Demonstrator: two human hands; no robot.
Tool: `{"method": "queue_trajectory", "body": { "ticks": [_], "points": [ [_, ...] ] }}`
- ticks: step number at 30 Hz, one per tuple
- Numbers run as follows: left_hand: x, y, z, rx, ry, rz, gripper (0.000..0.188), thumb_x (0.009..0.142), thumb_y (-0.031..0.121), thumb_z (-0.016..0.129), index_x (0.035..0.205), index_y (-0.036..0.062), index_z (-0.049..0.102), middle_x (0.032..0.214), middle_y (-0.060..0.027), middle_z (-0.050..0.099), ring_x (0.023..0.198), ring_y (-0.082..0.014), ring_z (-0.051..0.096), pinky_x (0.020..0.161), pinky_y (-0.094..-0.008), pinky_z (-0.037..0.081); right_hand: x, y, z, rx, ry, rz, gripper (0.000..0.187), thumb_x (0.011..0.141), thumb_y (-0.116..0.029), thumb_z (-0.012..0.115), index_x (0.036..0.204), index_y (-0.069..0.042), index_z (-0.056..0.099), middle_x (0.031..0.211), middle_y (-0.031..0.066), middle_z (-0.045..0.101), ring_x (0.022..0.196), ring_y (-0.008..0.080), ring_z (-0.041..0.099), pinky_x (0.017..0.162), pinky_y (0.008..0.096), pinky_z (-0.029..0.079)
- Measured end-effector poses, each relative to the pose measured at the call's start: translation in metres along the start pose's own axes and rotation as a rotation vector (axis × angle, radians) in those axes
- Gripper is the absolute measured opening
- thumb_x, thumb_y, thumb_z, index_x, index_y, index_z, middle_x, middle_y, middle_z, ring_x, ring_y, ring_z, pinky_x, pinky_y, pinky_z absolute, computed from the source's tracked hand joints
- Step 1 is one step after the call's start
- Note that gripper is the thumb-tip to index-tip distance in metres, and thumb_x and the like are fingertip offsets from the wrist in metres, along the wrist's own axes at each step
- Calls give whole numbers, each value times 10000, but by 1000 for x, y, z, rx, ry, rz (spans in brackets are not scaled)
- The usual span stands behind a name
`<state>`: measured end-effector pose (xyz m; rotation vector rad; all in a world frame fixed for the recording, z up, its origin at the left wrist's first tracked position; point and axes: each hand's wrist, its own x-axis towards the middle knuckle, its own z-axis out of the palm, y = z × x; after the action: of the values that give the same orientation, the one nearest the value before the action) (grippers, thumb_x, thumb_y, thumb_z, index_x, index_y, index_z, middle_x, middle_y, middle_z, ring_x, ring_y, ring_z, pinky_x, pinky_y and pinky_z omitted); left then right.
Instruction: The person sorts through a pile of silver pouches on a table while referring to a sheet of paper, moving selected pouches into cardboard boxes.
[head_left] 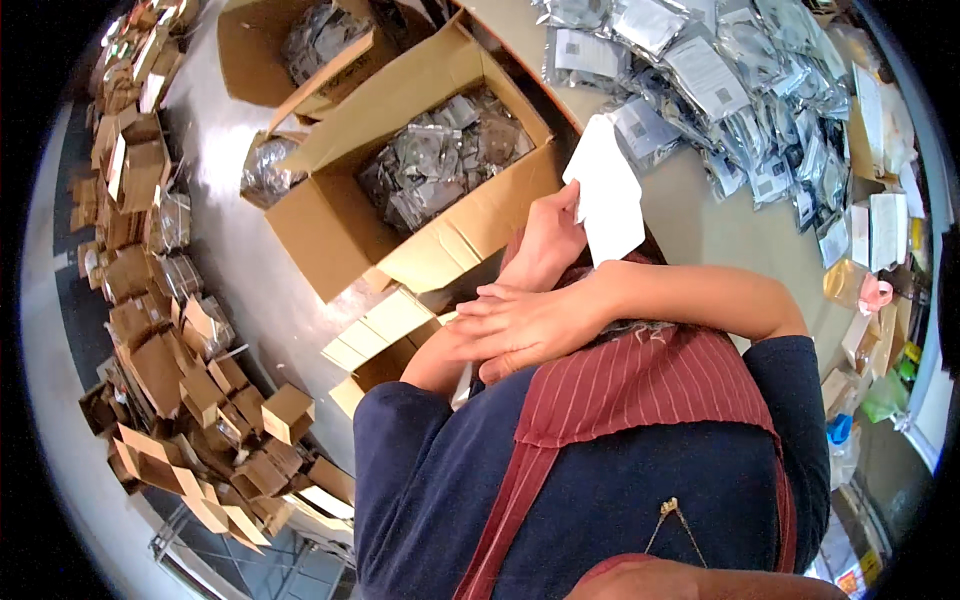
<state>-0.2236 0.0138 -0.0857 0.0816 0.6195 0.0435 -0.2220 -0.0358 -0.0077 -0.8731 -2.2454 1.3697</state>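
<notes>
Navy sleeves and a striped maroon apron [640, 385] fill the foreground as the person's left hand [548, 240] pinches a white packet [607, 190] above the open carton [420, 190] of silvery pouches (more cover the worktop's [690, 215] far edge). The right hand [520, 325] rests open on the left forearm. A sorting step, seemingly; placing the packet calls for uncrossing arms.

The sheet [607, 190] pinched in the left hand [545, 240] was plain white. Under the right hand [520, 325] ran a dark red apron [640, 385] with thin pale stripes, over a navy blue shirt [600, 490]. Left of the hands, the open cardboard box [340, 225] was tan, its packets [440, 155] silvery grey. Beyond the hands, the table [690, 215] was beige, strewn with silver-grey pouches [730, 90] bearing white labels.
</notes>
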Motion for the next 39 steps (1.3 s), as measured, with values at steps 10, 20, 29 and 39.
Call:
{"method": "queue_trajectory", "body": {
  "ticks": [10,20,29,39],
  "points": [
    [-14,-6,-24,-41,82,93,320,997,176,442,1232,-21,533,1190,-84,632,1118,-219,577,998,-381,425,-62,-35,-24,802,-82,-79,588,1043,-371,183,1538,-53,155,1580,144,228,1458,228,223,1166,334,201],
    [-21,10,-29,-82,127,91,344,1002,189,439,1255,-34,509,1219,-107,615,1145,-243,564,1028,-402,407,-200,9,86,1707,498,-499,742,970,-520,370,1463,26,283,1222,238,617,1168,326,579,1088,428,332],
    [-24,17,-41,-139,125,107,313,1019,197,433,1253,0,500,1210,-98,614,1137,-261,577,1037,-433,420,-149,-7,98,469,1035,591,515,1003,-396,414,1333,-16,522,1375,165,516,1316,305,430,1109,399,288],
    [-26,22,-37,-129,113,124,352,1021,231,405,1285,10,479,1219,-114,601,1140,-268,563,1030,-442,421,-102,-40,-15,-89,1241,560,217,862,-132,659,1055,-37,688,891,98,687,845,257,650,786,396,493]
  ]
}}
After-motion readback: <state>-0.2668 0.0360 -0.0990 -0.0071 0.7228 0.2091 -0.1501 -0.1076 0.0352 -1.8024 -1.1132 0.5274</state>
